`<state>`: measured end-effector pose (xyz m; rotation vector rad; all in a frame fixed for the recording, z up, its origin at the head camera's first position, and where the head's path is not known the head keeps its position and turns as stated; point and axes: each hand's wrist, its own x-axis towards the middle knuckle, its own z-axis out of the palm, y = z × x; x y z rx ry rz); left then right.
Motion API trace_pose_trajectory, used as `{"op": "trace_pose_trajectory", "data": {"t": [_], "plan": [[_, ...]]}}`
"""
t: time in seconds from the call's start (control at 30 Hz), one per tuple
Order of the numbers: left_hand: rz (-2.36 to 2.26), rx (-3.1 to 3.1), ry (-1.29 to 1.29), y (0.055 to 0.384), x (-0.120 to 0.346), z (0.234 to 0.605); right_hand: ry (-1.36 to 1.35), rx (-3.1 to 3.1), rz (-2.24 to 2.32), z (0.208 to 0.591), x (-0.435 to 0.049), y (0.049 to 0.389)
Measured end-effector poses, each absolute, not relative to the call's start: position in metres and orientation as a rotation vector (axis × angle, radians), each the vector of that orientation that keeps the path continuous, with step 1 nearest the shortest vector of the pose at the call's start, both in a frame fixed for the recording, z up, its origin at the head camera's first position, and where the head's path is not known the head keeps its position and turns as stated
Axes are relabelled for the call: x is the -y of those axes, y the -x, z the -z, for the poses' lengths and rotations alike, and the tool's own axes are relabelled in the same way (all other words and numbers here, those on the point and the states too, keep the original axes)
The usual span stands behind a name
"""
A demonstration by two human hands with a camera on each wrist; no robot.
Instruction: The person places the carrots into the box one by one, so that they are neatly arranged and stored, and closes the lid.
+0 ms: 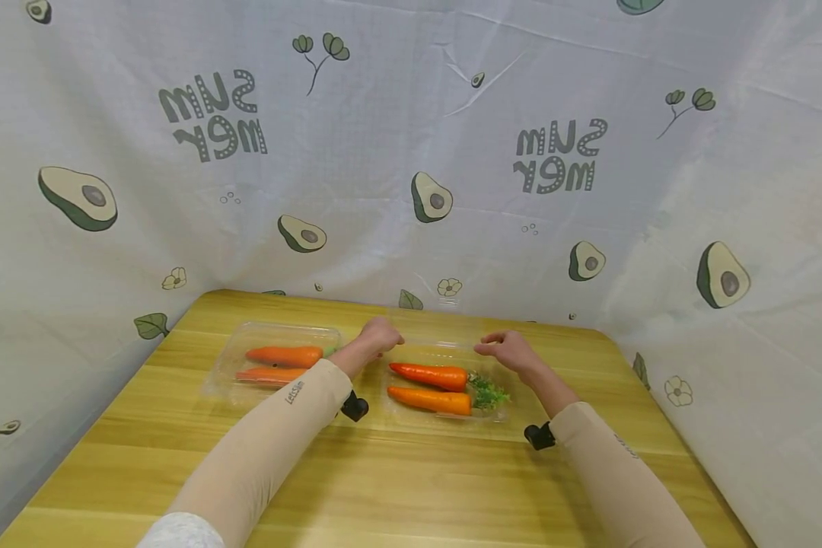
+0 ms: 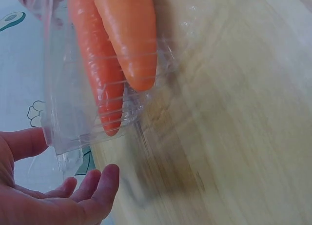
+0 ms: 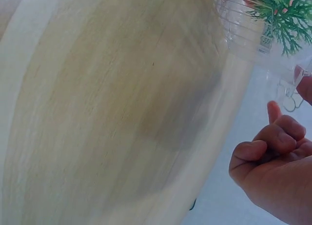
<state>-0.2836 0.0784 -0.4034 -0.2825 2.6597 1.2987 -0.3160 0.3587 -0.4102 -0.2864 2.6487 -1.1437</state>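
Observation:
A clear plastic clamshell box lies on the table with its lid raised at the back. Two orange carrots lie in it side by side, leafy green tops towards the right. At the box's back left corner my left hand pinches the lid's edge; in the left wrist view its other fingers are loosely bent, off the plastic. My right hand pinches the lid at the opposite corner, the remaining fingers curled. The exact fingertip contact is partly hidden.
Left of my left forearm stands a second clear plastic box, its lid down over two carrots. A wood-grain table lies beneath both. Close behind its back edge hangs a white printed curtain.

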Motion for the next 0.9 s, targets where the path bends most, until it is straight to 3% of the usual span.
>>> {"op": "trace_pose_trajectory", "data": {"t": [0.9], "plan": [[-1.609,-2.898,0.439,0.2772,-0.0811,0.3973,0.22,-2.733,1.325,0.4072,-0.3629,0.3185]]}}
